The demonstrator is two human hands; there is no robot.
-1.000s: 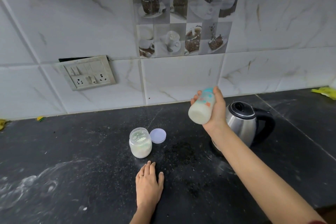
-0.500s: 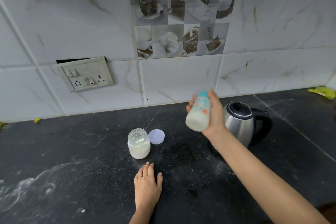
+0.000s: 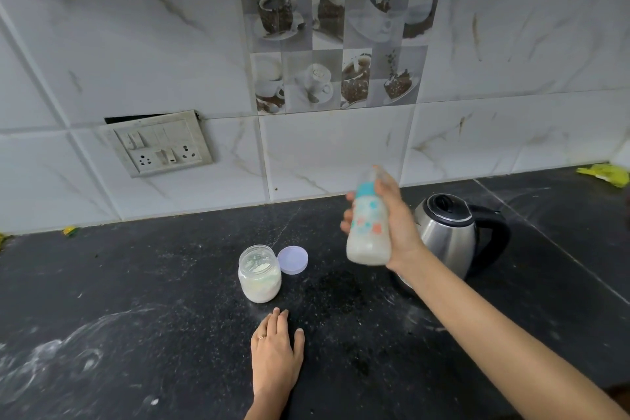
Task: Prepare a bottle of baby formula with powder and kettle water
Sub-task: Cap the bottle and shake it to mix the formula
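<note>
My right hand (image 3: 397, 225) grips a baby bottle (image 3: 368, 232) in the air above the dark counter (image 3: 170, 317). The bottle is nearly upright, holds white milky liquid, and has a teal collar and a clear cap. A steel kettle (image 3: 446, 235) with a black lid and handle stands just right of the bottle, lid closed. An open clear jar (image 3: 259, 274) of pale powder stands left of centre, its lilac lid (image 3: 292, 260) lying flat beside it. My left hand (image 3: 276, 351) rests flat on the counter in front of the jar, holding nothing.
A tiled wall (image 3: 324, 153) backs the counter, with a socket and switch panel (image 3: 162, 143) at the left. White powder smears mark the counter's front left (image 3: 68, 351). A yellow cloth (image 3: 606, 174) lies at the far right edge.
The bottle in my right hand has swung from tilted to nearly upright and shifted slightly. My left hand, the jar, the lid and the kettle have stayed put.
</note>
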